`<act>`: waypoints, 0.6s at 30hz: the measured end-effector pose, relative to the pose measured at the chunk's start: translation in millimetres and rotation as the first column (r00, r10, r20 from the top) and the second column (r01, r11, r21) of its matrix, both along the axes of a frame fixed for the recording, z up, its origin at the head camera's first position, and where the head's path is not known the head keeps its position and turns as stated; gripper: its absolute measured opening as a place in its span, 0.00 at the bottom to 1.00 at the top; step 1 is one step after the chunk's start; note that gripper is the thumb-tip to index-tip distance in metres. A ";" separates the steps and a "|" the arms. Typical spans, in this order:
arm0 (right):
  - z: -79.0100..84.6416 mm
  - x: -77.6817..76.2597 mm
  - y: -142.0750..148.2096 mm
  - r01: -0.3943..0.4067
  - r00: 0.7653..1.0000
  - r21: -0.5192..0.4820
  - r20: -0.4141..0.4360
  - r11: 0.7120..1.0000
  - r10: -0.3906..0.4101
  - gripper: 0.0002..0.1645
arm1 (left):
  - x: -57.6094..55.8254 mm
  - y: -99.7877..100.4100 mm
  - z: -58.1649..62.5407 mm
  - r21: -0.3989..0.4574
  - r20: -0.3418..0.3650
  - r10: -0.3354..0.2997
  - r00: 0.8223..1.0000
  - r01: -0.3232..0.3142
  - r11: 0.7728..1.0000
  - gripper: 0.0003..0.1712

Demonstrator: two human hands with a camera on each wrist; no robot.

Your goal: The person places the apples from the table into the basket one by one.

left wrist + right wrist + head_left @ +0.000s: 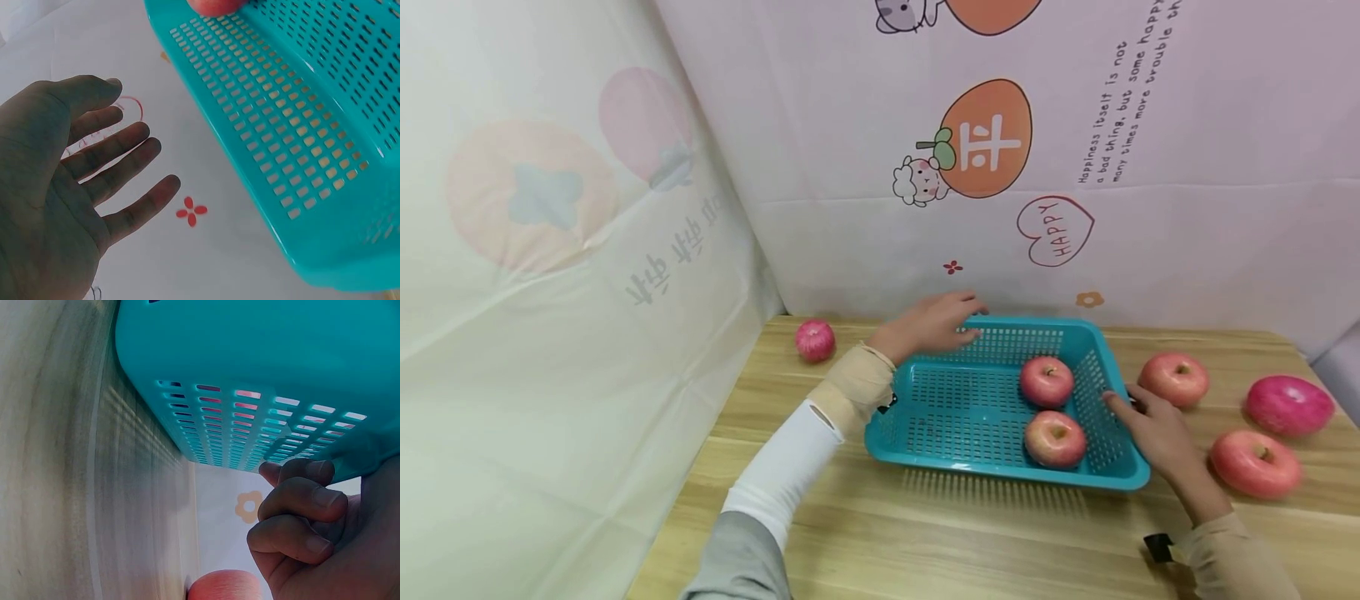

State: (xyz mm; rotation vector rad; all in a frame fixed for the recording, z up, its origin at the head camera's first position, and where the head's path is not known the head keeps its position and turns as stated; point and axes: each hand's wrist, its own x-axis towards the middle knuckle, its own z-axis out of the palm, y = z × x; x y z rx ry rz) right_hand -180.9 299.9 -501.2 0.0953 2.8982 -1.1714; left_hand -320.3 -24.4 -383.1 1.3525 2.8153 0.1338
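Note:
A teal perforated basket (pixel 970 462) is on the wooden table, with two red apples (pixel 1047 382) in its right part. My right hand (pixel 1165 437) grips the basket's right rim, thumb over the top and fingers curled beneath, as the right wrist view shows. Over the basket's back left rim hovers my left hand (pixel 936 323). Its fingers are spread and slightly bent, and the left wrist view shows the palm (pixel 44 219) holding nothing, apart from the basket wall.
Right of the basket lie two more apples (pixel 1174 379) and a magenta oval fruit (pixel 1290 406). A small pink streaked round fruit (pixel 815 341) sits at the table's back left. Printed white cloth (pixel 850 242) hangs behind the table, and another sheet (pixel 550 350) hangs at left.

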 end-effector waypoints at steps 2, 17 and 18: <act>0.5 -0.1 -0.5 0.001 1.000 0.001 -0.001 1.000 -0.001 0.44 | -2.3 -5.6 0.6 0.001 0.004 0.017 1.000 -0.017 1.000 0.25; 3.2 0.8 -2.5 -0.006 1.000 0.008 0.020 1.000 0.005 0.45 | -18.9 -58.7 3.9 0.101 0.047 0.133 0.990 -0.137 0.985 0.23; 3.3 0.8 -2.7 -0.007 1.000 0.009 0.024 1.000 0.007 0.45 | -19.8 -62.3 3.4 0.105 0.048 0.144 0.988 -0.148 0.983 0.23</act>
